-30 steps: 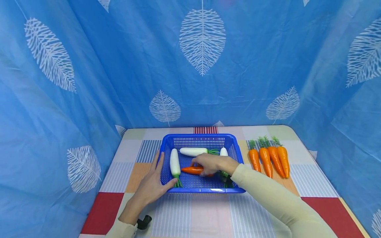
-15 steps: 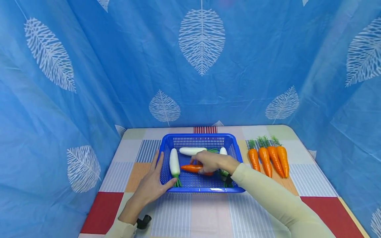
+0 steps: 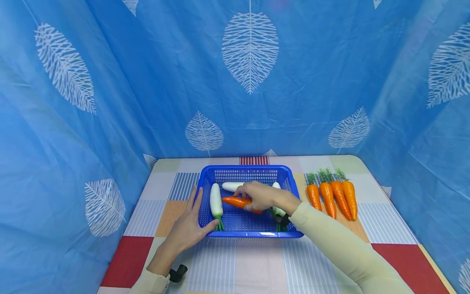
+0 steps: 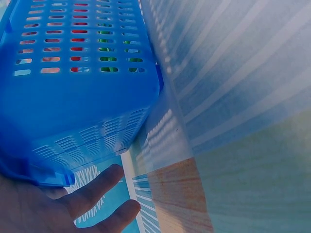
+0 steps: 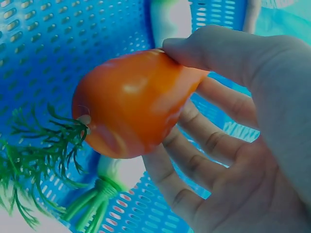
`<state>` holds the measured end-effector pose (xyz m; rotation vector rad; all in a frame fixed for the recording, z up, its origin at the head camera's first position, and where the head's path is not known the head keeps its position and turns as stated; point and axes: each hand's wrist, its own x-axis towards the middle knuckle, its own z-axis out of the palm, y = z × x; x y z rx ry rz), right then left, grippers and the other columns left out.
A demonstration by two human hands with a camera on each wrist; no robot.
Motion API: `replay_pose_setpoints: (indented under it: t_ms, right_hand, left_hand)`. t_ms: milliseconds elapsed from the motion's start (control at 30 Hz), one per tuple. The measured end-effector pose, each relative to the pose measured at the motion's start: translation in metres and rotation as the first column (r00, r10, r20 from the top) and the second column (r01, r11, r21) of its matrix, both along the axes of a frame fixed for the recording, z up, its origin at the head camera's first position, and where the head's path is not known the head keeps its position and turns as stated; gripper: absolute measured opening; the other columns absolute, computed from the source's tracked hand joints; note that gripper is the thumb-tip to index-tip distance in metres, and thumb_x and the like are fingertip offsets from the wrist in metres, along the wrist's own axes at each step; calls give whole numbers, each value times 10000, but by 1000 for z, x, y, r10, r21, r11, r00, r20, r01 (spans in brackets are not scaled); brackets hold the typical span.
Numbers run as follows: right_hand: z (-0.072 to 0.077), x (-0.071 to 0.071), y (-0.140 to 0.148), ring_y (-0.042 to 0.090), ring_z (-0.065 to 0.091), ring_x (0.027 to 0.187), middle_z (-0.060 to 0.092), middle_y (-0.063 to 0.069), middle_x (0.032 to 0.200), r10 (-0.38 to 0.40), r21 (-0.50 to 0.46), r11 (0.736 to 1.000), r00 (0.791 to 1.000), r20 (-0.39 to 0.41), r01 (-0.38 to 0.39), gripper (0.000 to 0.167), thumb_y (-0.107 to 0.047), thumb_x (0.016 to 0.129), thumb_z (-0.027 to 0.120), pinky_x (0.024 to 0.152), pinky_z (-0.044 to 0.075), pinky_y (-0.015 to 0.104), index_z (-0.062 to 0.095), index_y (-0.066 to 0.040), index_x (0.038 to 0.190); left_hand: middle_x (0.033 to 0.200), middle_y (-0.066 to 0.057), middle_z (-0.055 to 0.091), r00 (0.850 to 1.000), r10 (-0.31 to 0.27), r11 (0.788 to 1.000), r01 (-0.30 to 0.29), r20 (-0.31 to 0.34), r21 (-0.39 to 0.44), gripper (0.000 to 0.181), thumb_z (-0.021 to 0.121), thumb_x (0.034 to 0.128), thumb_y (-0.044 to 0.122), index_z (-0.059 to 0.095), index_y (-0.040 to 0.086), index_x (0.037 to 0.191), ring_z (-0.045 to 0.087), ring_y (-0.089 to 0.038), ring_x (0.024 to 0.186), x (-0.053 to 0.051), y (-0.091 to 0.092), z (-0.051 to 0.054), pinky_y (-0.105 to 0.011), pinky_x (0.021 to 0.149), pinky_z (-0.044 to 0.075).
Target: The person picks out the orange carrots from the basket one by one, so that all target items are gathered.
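A blue plastic basket (image 3: 253,234) stands on the table, holding white radishes. One radish (image 3: 216,200) lies along the left side, another radish (image 3: 232,187) along the back, and a third radish (image 3: 276,185) at the right, partly covered by my arm. My right hand (image 3: 261,197) grips an orange carrot (image 3: 235,201) inside the basket, its tip pointing left. In the right wrist view, the thumb and fingers hold the carrot (image 5: 131,102) with its green leaves hanging free. My left hand (image 3: 187,228) rests against the basket's left front corner, fingers straight along the outside.
Several carrots (image 3: 328,198) lie side by side on the table to the right of the basket, leaves toward the back. A patchwork tablecloth (image 3: 260,265) covers the table. Blue curtains (image 3: 165,81) with white leaf prints surround it at the back and sides.
My right hand has lifted the carrot slightly off the basket floor and moved a little toward the back. The left hand and basket have stayed in place.
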<state>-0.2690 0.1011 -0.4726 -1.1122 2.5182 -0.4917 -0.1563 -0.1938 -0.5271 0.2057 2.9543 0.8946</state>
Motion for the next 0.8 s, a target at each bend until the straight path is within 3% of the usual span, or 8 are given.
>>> replay_pose_setpoints:
  t_ms: [167, 267, 400, 667, 800]
  right_hand:
    - [9, 2, 4, 253, 725, 1110, 817, 108, 1282, -19, -57, 998, 1000, -10, 18, 474, -153, 1040, 869, 1107, 659, 517, 759, -87, 1496]
    - [13, 4, 7, 282, 737, 1185, 798, 127, 1389, -46, -80, 996, 999, -1, 46, 480, -155, 1059, 854, 1137, 667, 531, 744, -94, 1522]
    - [17, 8, 11, 285, 740, 1205, 767, 133, 1441, -94, -116, 989, 996, -4, 93, 531, -181, 1079, 841, 1104, 691, 512, 701, -101, 1585]
    - [23, 13, 19, 302, 733, 1206, 730, 122, 1445, -183, -181, 968, 982, -47, 171, 566, -236, 1090, 842, 1047, 707, 492, 676, -93, 1612]
    - [24, 16, 25, 297, 738, 1164, 729, 101, 1344, -212, -238, 952, 975, -60, 193, 508, -237, 1081, 854, 990, 711, 451, 715, -74, 1541]
  left_hand:
    - [1997, -115, -66, 1000, 0, 1000, 0, -1, 1, 1220, 778, 1026, 659, 74, 175, 1897, 468, -588, 1677, -1, 0, 0, -784, 1201, 565]
    - [1996, -113, -73, 1000, -2, 1000, 2, -1, 1, 1220, 774, 1025, 664, 76, 172, 1897, 466, -591, 1678, -1, -1, 0, -790, 1199, 563]
    - [1997, -113, -70, 1000, -4, 1000, 4, 0, 6, 1219, 772, 1025, 659, 76, 168, 1897, 467, -596, 1676, 0, -1, 0, -799, 1193, 563]
    - [1995, -128, -59, 1000, 0, 1000, 0, -3, 13, 1221, 772, 1020, 658, 81, 162, 1896, 448, -607, 1683, 0, 0, 2, -809, 1195, 555]
    - [1994, -136, -56, 1000, 2, 1000, -2, -1, 7, 1239, 761, 1009, 690, 78, 160, 1896, 429, -604, 1695, 1, 1, 2, -805, 1198, 555]
